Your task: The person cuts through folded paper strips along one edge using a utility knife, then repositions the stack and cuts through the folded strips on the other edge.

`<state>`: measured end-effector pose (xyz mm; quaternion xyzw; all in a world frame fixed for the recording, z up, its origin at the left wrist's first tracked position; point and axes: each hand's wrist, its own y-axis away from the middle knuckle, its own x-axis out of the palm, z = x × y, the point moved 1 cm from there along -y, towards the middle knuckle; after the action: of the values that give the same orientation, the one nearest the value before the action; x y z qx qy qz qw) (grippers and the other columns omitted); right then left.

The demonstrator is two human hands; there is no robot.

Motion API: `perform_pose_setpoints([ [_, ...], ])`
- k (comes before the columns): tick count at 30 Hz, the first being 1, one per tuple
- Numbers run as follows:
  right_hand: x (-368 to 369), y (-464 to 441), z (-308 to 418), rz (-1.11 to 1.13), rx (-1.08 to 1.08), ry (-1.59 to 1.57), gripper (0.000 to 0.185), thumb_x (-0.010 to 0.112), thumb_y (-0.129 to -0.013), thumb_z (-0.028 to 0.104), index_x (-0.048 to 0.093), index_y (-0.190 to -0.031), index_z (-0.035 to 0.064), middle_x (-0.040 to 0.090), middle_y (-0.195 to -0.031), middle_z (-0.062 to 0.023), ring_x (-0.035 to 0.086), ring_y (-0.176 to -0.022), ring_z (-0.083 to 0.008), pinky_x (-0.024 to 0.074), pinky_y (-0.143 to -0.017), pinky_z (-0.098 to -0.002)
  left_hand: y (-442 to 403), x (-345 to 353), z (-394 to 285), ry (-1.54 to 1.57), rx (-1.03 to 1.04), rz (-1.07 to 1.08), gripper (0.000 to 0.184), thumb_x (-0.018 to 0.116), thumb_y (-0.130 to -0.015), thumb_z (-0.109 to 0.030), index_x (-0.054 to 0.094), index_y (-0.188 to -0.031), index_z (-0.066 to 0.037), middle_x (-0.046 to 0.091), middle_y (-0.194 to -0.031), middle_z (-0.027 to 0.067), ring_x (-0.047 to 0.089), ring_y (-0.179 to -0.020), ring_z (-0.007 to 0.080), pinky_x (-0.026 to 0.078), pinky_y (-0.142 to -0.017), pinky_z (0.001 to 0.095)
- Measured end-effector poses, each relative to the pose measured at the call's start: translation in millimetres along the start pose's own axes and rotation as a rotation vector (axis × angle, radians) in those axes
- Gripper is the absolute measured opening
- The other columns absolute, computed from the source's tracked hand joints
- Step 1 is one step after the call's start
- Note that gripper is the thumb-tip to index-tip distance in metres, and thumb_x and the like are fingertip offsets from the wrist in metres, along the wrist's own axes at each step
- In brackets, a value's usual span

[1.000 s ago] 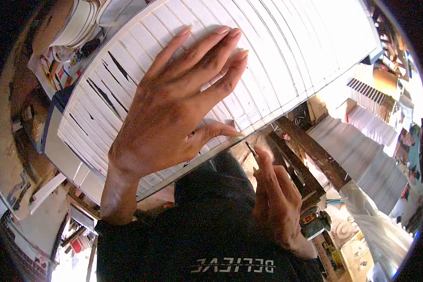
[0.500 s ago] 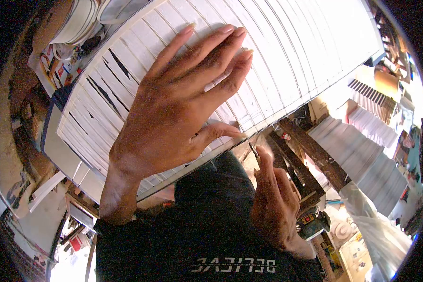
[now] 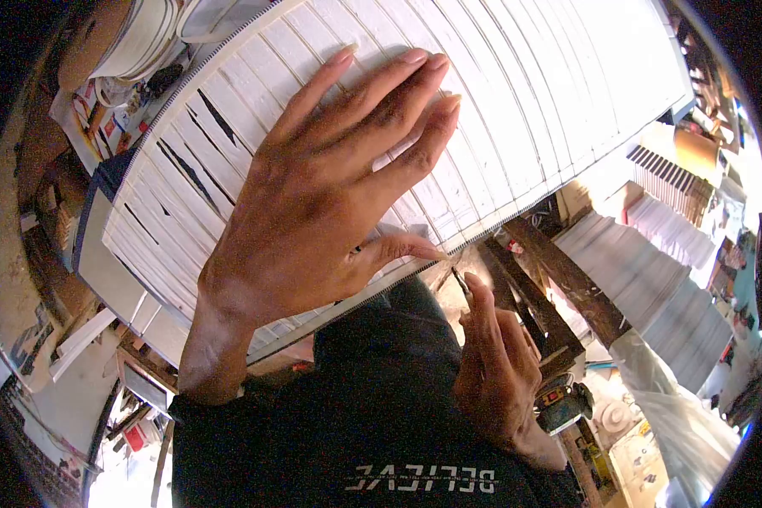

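A large white panel (image 3: 525,102) with thin parallel lines running across it and a finely toothed edge slants over the upper part of the view. My left hand (image 3: 322,186) lies flat on it, fingers stretched out, the thumb tip at the near edge. Just below that thumb, my right hand (image 3: 499,364) is closed around a slim tool (image 3: 463,286) with a dark, narrow tip pointing up at the panel's edge. Most of the tool is hidden in my fingers, so its exact kind does not show. Several dark tears (image 3: 196,173) mark the panel's left part.
Dark wooden beams (image 3: 567,279) run below the panel on the right. Beyond them are stacks of paper sheets (image 3: 652,271) and a clear plastic sheet (image 3: 669,406). White round containers (image 3: 140,42) stand at upper left. A watch (image 3: 565,402) is on my right wrist.
My left hand has slid slightly to the right along the panel. My right hand and the tool have shifted a little downward and to the right.
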<state>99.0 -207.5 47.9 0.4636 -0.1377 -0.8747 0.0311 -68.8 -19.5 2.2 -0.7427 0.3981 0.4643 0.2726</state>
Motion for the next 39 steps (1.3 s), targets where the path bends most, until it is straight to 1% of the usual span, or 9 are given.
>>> perform_pose_setpoints([
  [8,-4.0,-1.2,-1.6,0.08,0.028,-0.031,0.062,0.064,-0.091,-0.01,0.05,-0.151,0.001,0.066,-0.085,-0.0149,0.062,-0.069,-0.022,0.0518,-0.062,-0.0347,0.0,0.8,0.3,-0.01,0.004,0.012,0.092,0.053,-0.09,-0.07,0.043,-0.157,-0.007,0.034,-0.166,0.0179,0.031,-0.154,0.0359,0.016,-0.125,0.0567],
  [14,1.7,-3.6,-0.9,-0.008,0.0,-0.104,0.061,0.063,-0.092,-0.01,0.051,-0.151,0.0017,0.067,-0.086,-0.0141,0.062,-0.069,-0.0219,0.0514,-0.061,-0.0344,1.1,-0.5,0.2,-0.003,0.005,0.009,0.092,0.055,-0.089,-0.068,0.043,-0.157,-0.007,0.034,-0.166,0.0181,0.03,-0.155,0.036,0.016,-0.125,0.057],
  [20,3.1,0.6,4.0,0.014,0.016,0.027,0.061,0.064,-0.092,-0.009,0.051,-0.15,0.0013,0.067,-0.089,-0.0142,0.061,-0.069,-0.0212,0.0507,-0.061,-0.0334,0.5,0.1,-0.6,0.012,0.0,0.009,0.091,0.057,-0.089,-0.066,0.043,-0.157,-0.007,0.034,-0.166,0.018,0.03,-0.155,0.036,0.017,-0.125,0.0571],
  [26,-17.5,-2.7,17.8,0.102,0.08,0.064,0.062,0.063,-0.092,-0.009,0.05,-0.151,0.0037,0.06,-0.082,-0.0112,0.061,-0.07,-0.0221,0.0502,-0.061,-0.035,0.7,0.4,-1.5,0.037,0.004,-0.018,0.091,0.062,-0.087,-0.062,0.043,-0.156,-0.006,0.035,-0.166,0.0176,0.031,-0.155,0.0353,0.016,-0.126,0.0562],
  [28,-28.3,4.2,23.1,0.181,0.192,0.097,0.064,0.062,-0.093,-0.008,0.048,-0.153,0.0086,0.057,-0.081,-0.011,0.061,-0.07,-0.0239,0.0504,-0.061,-0.0376,0.7,0.0,-1.6,0.04,-0.01,-0.012,0.091,0.064,-0.086,-0.06,0.043,-0.157,-0.006,0.035,-0.166,0.0179,0.031,-0.155,0.035,0.016,-0.126,0.0556],
  [31,-34.5,5.7,22.6,0.186,0.201,0.046,0.067,0.063,-0.092,-0.007,0.046,-0.154,0.0114,0.058,-0.085,-0.0126,0.061,-0.069,-0.0264,0.0509,-0.061,-0.0397,0.3,0.0,-2.0,0.047,-0.007,-0.022,0.091,0.064,-0.087,-0.058,0.042,-0.157,-0.006,0.036,-0.165,0.0179,0.031,-0.154,0.0351,0.016,-0.126,0.0554],
  [35,-16.7,-10.8,9.2,0.206,0.16,0.069,0.066,0.064,-0.091,-0.006,0.046,-0.153,0.0083,0.059,-0.086,-0.0151,0.063,-0.072,-0.0317,0.0514,-0.062,-0.0427,2.4,-1.1,-1.3,0.032,0.009,-0.034,0.092,0.065,-0.086,-0.06,0.042,-0.158,-0.006,0.035,-0.166,0.0177,0.03,-0.155,0.0351,0.016,-0.126,0.0555],
  [37,8.3,-12.8,-15.3,0.35,0.192,0.23,0.063,0.064,-0.09,-0.006,0.048,-0.15,0.0074,0.06,-0.089,-0.0169,0.064,-0.074,-0.037,0.0522,-0.065,-0.0448,4.2,-5.5,-1.2,0.068,-0.006,-0.014,0.095,0.066,-0.084,-0.064,0.042,-0.158,-0.009,0.035,-0.166,0.0159,0.03,-0.155,0.0353,0.016,-0.126,0.0559],
  [39,-8.3,-3.1,-15.1,0.41,0.234,0.146,0.06,0.065,-0.09,-0.006,0.051,-0.146,0.0056,0.064,-0.092,-0.0185,0.066,-0.077,-0.0408,0.0539,-0.068,-0.0455,13.6,-11.7,-3.3,0.011,-0.055,-0.011,0.096,0.065,-0.084,-0.067,0.043,-0.158,-0.01,0.035,-0.167,0.0146,0.03,-0.155,0.035,0.016,-0.126,0.0557],
])
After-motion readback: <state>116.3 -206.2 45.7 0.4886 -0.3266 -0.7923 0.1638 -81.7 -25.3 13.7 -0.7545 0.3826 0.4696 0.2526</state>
